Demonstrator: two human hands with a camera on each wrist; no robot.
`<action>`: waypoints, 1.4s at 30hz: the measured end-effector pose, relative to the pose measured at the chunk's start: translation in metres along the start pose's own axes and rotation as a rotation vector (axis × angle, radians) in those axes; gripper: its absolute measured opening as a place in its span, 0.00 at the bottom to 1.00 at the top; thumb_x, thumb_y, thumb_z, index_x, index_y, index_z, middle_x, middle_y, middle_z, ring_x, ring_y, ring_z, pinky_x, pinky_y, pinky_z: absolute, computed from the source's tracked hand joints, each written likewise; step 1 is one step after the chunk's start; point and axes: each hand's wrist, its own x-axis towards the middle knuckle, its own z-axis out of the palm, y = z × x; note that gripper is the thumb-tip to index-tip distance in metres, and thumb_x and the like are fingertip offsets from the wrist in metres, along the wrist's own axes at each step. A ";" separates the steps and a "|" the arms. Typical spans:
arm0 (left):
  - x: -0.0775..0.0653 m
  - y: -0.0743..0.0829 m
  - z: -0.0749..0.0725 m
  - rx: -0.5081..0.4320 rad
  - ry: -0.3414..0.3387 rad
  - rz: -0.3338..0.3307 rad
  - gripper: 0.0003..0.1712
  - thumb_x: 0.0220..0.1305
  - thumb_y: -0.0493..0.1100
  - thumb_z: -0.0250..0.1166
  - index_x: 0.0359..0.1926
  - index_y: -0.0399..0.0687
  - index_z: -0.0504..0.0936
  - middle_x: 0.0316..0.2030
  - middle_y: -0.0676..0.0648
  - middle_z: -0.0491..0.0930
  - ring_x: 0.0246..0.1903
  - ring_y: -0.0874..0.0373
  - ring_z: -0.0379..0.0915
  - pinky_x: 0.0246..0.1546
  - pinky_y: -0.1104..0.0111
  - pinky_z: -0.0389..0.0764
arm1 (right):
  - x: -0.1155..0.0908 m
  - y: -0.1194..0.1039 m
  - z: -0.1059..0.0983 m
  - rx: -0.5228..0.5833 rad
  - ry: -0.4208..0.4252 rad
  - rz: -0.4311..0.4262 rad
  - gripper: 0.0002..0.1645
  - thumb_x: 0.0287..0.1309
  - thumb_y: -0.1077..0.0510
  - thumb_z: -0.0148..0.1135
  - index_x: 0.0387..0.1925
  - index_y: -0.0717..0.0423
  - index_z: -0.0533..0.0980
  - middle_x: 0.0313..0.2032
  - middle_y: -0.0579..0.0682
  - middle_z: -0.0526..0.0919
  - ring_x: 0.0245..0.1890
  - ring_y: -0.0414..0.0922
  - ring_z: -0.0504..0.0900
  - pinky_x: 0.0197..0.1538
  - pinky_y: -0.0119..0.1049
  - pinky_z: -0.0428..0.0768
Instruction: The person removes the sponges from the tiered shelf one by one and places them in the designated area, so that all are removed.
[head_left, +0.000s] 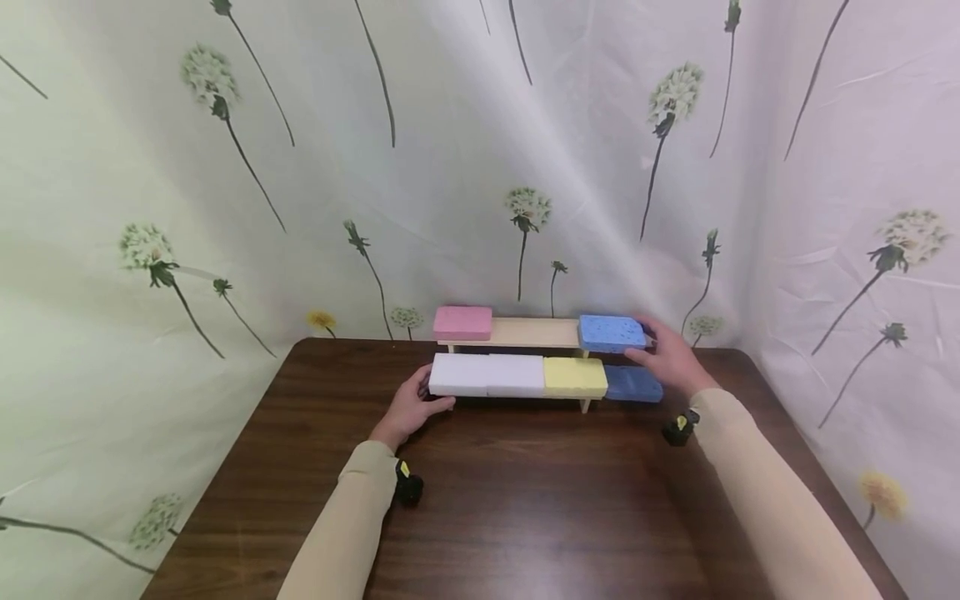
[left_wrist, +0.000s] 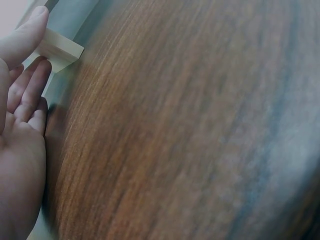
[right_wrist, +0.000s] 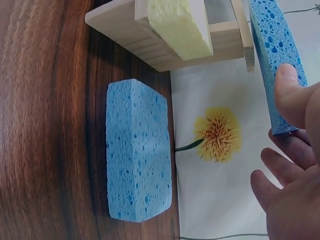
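A two-tier wooden rack (head_left: 536,332) stands near the back of the table. In the head view my left hand (head_left: 408,408) holds the left end of its lower tier, thumb in front; the left wrist view shows my fingers by a wooden leg (left_wrist: 62,48). At the upper tier's right end, my right hand (head_left: 672,360) pinches a light-blue sponge (head_left: 611,332) between thumb and fingers. A pink sponge (head_left: 462,322) sits at that tier's left end. Two white blocks (head_left: 459,374) and a yellow sponge (head_left: 574,377) lie side by side on the lower tier.
A second blue sponge (right_wrist: 137,150) lies on the dark wooden table (head_left: 540,517), right of the lower tier and below my right hand. Behind the rack hangs a pale cloth (head_left: 450,167) printed with dandelions.
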 end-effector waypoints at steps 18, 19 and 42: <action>0.000 0.002 0.002 -0.019 -0.015 0.015 0.46 0.62 0.36 0.77 0.77 0.42 0.65 0.70 0.37 0.74 0.73 0.43 0.67 0.77 0.49 0.64 | -0.011 0.014 -0.012 0.034 0.028 0.053 0.46 0.75 0.53 0.64 0.83 0.57 0.52 0.79 0.68 0.58 0.75 0.70 0.63 0.72 0.66 0.68; 0.000 0.002 0.002 -0.021 -0.017 0.017 0.46 0.63 0.36 0.77 0.77 0.42 0.65 0.70 0.37 0.74 0.73 0.43 0.66 0.77 0.49 0.64 | -0.011 0.014 -0.012 0.036 0.030 0.064 0.46 0.75 0.52 0.64 0.83 0.56 0.52 0.79 0.68 0.58 0.74 0.71 0.63 0.72 0.66 0.68; -0.003 -0.001 -0.001 -0.009 0.005 0.021 0.46 0.61 0.36 0.78 0.76 0.41 0.66 0.70 0.37 0.75 0.73 0.43 0.67 0.77 0.51 0.63 | -0.031 0.045 -0.030 -0.001 0.091 0.062 0.44 0.76 0.50 0.62 0.82 0.58 0.54 0.76 0.70 0.61 0.73 0.71 0.65 0.71 0.69 0.67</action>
